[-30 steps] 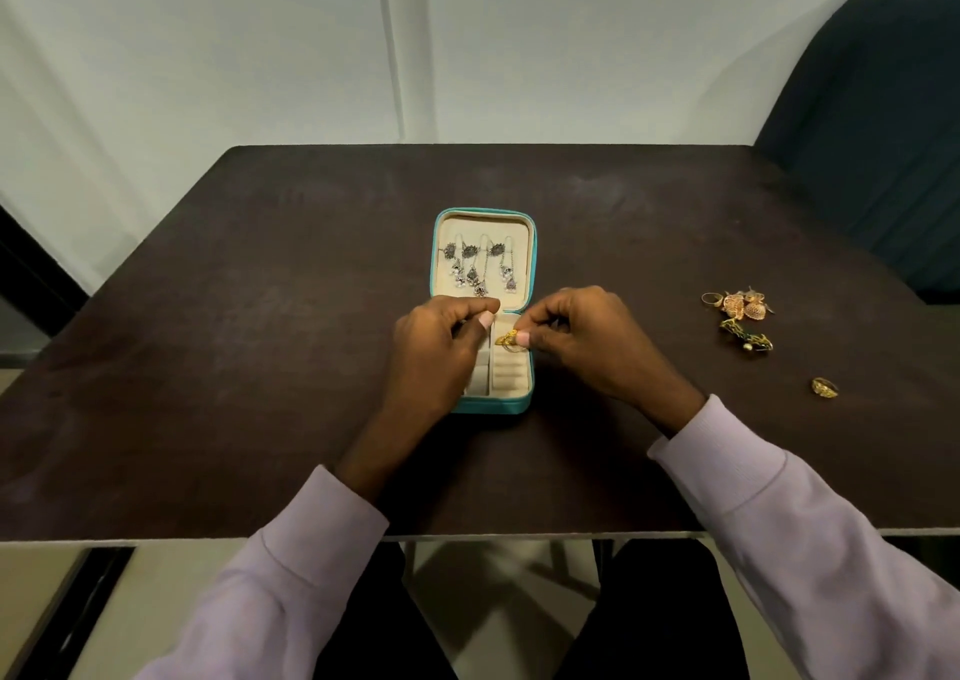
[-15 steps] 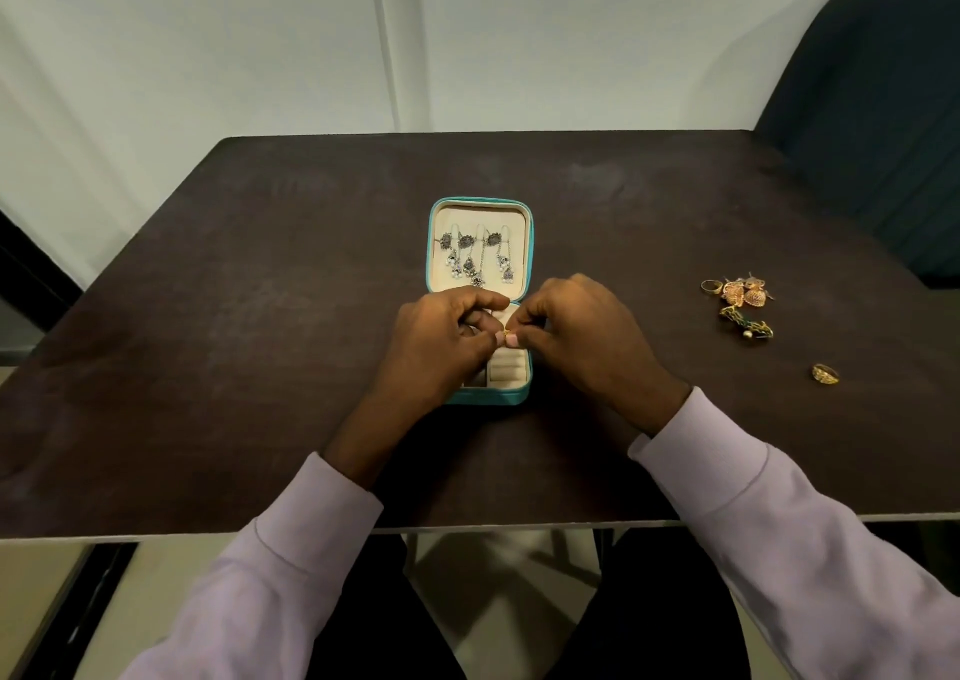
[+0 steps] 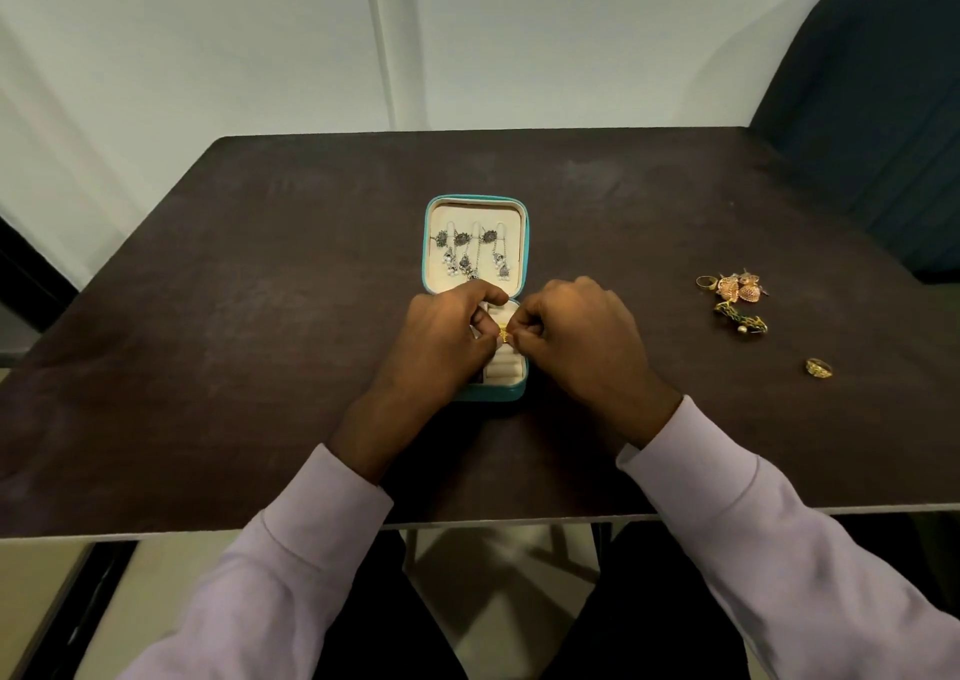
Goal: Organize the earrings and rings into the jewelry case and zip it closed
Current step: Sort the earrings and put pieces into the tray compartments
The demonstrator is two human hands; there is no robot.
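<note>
A teal jewelry case (image 3: 524,242) lies open in the middle of the dark table (image 3: 260,315). Silver dangling earrings (image 3: 470,255) hang in its cream lid. Over the case's lower half, my left hand (image 3: 441,341) and my right hand (image 3: 576,336) meet, pinching a small gold ring (image 3: 504,335) between their fingertips above the cream ring rolls (image 3: 506,365). To the right lie a pile of pink and gold earrings (image 3: 737,289), a green and gold piece (image 3: 743,318) and a lone gold ring (image 3: 818,367).
A dark green chair back (image 3: 872,81) stands behind the table's right corner. A white wall lies beyond the far edge. The table's near edge runs just under my lilac sleeves (image 3: 753,513).
Both hands stayed over the case's lower half, closing tighter together around the gold ring. The camera tilted slightly, shifting the scene up in view.
</note>
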